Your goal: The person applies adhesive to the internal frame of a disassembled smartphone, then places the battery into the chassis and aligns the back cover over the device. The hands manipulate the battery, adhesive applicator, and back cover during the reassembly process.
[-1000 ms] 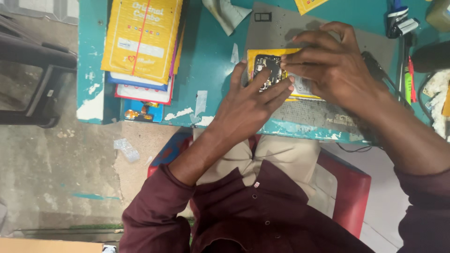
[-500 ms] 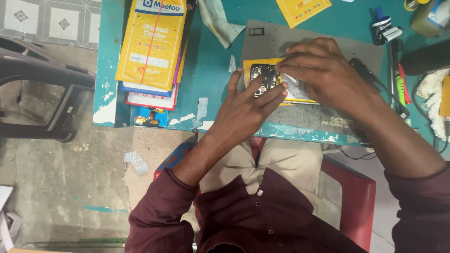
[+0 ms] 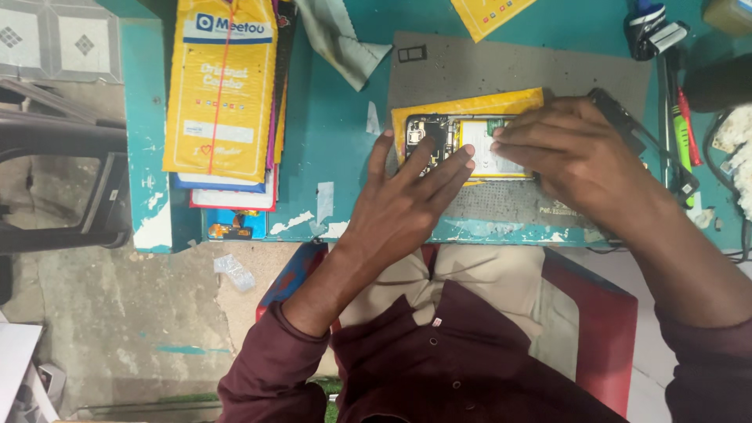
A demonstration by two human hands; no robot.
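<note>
An opened phone [image 3: 458, 139] lies on a yellow packet [image 3: 470, 106] on a grey work mat [image 3: 509, 66]; its circuit board and white battery show. My left hand [image 3: 403, 207] lies flat, its fingers spread, the fingertips pressing on the phone's left end. My right hand [image 3: 576, 157] covers the phone's right end, fingers bent down onto the battery area. Whether those fingers pinch anything small is hidden.
A stack of yellow packets and coloured boxes [image 3: 223, 102] sits at the teal table's left [image 3: 313, 117]. Screwdrivers with green and red handles [image 3: 680, 129] lie at the right beside a black tool [image 3: 654, 31]. A black chair [image 3: 63, 184] stands on the floor to the left.
My left hand has spread flatter over the phone's left end. My right hand has slid rightward, uncovering more of the battery. The view has shifted a little.
</note>
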